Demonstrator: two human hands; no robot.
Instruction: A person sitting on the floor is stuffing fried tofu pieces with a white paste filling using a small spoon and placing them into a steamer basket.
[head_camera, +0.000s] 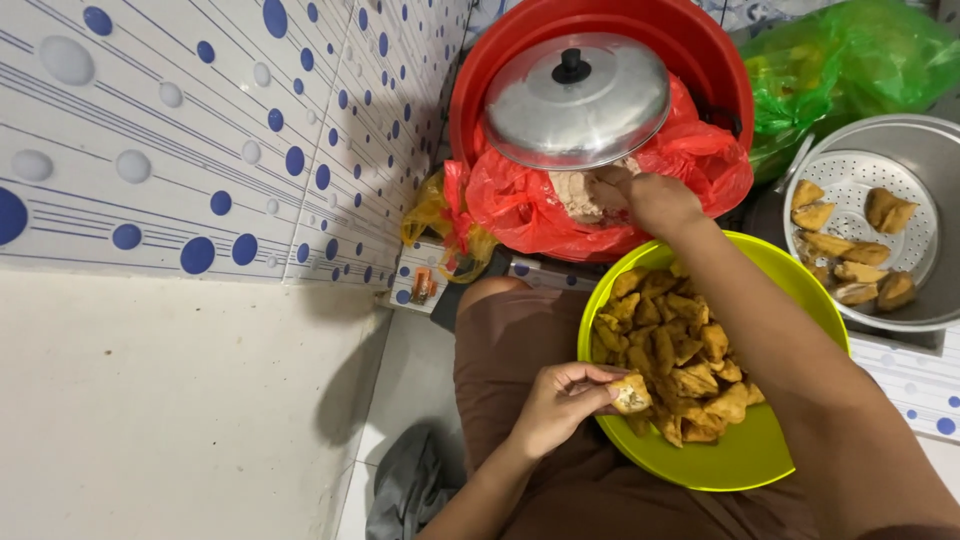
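Hands: you have both your left hand (555, 405) and your right hand (655, 200) bare, with no gloves, rings or bands that you can make out.
Forearms: your arms are uncovered from wrist to the frame edge; no sleeve reaches into view on either side.
Wrists: you wear no watch or bracelet on the parts that show.
Lower garment: you wear a plain brown cloth (520, 340) over your lap and knee, smooth, without pattern or print, with soft folds near the bottom edge.
Fingernails: yours look short and unpainted, though they are too small to tell in detail.
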